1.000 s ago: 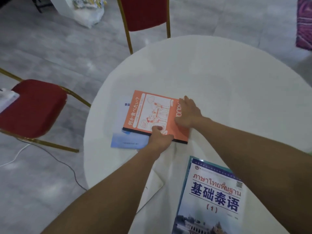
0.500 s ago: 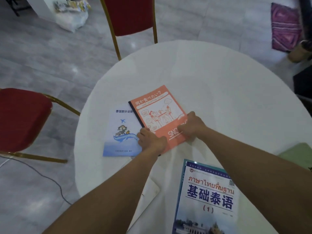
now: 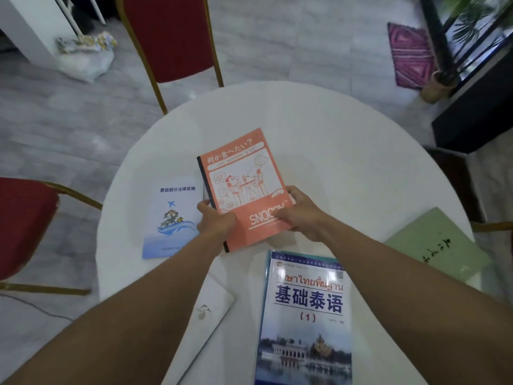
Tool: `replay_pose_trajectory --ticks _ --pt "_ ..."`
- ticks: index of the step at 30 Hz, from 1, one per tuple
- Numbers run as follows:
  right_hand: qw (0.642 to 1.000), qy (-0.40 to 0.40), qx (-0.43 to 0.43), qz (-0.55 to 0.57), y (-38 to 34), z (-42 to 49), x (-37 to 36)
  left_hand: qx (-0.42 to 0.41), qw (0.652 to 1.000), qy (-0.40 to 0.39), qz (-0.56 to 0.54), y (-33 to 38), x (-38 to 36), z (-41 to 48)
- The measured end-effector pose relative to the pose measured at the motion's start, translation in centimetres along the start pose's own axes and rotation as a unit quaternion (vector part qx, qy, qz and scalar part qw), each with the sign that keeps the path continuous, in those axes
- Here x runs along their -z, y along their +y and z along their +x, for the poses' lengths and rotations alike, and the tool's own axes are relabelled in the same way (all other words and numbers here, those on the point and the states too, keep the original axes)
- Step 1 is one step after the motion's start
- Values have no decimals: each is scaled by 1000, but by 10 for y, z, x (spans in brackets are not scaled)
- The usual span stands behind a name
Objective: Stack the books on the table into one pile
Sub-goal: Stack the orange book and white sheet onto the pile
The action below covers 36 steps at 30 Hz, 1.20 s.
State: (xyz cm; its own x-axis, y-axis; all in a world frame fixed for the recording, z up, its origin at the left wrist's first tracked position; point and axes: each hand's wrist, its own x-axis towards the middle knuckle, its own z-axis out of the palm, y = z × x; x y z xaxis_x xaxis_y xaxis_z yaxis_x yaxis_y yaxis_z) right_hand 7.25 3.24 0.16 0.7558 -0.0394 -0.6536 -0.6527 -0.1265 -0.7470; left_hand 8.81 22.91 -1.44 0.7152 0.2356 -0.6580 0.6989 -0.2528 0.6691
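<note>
An orange Snoopy book [image 3: 241, 176] lies mid-table, its near end held from both sides. My left hand [image 3: 215, 220] grips its spine edge and my right hand [image 3: 298, 215] grips its right edge. To the left, a pale blue booklet [image 3: 172, 218] with an aeroplane picture lies flat, uncovered and just beside the orange book. A blue Thai-language textbook [image 3: 305, 320] lies at the near edge. A green book [image 3: 435, 245] sits at the right. A white booklet [image 3: 205, 309] lies partly hidden under my left forearm.
The round table [image 3: 347, 151] wears a white cloth. Red chairs with gold frames stand behind it [image 3: 169, 37] and at the left [image 3: 25, 226]. A dark cabinet [image 3: 477, 107] and a potted plant stand at the right, with a pink mat [image 3: 410, 54] on the floor.
The orange book has turned from lying crosswise over the blue booklet to upright, and it has shifted right, uncovering the booklet. Both hands stay on it. The view widened, showing the green book.
</note>
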Motion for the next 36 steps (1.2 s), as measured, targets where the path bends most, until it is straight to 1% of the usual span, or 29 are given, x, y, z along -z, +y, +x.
replay_pose_trajectory --ticks 2,5,7,9,10,15,17,18,20,22,24,27,32,34,36 --pt "1000 5 8 3 9 -17 9 -56 997 1 55 2 -2 -17" --pt "999 4 10 -45 23 -42 21 -125 990 -29 57 -5 -9 -44" --pt "998 13 10 -56 35 -61 28 -145 986 -60 62 -17 -14 -64" --pt "1000 18 8 -23 49 -77 36 -155 981 -68 91 -30 -23 -76" --pt "1000 14 10 -18 60 -90 43 -157 979 -70 109 -39 -28 -88" --pt "996 27 -6 -80 109 -123 54 -133 971 -104 171 -81 -44 -109" --pt "988 48 -8 -143 134 -134 59 -130 962 -110 215 -101 -49 -119" --pt "980 50 -9 -191 145 -139 62 -131 950 -107 261 -111 -50 -124" --pt "961 42 -11 -273 164 -147 63 -134 913 -106 371 -126 -53 -133" --pt "951 45 -10 -306 179 -153 61 -140 881 -105 440 -137 -57 -140" --pt "949 65 3 -309 191 -153 58 -150 860 -97 478 -144 -59 -145" --pt "955 94 -6 -280 194 -157 58 -159 855 -90 486 -146 -60 -145" --pt "956 42 -44 -286 186 -155 53 -157 849 -87 497 -148 -64 -145" --pt "957 34 -54 -284 186 -152 52 -157 843 -86 507 -149 -64 -144" --pt "955 37 -54 -288 186 -148 52 -157 845 -84 504 -150 -62 -141"
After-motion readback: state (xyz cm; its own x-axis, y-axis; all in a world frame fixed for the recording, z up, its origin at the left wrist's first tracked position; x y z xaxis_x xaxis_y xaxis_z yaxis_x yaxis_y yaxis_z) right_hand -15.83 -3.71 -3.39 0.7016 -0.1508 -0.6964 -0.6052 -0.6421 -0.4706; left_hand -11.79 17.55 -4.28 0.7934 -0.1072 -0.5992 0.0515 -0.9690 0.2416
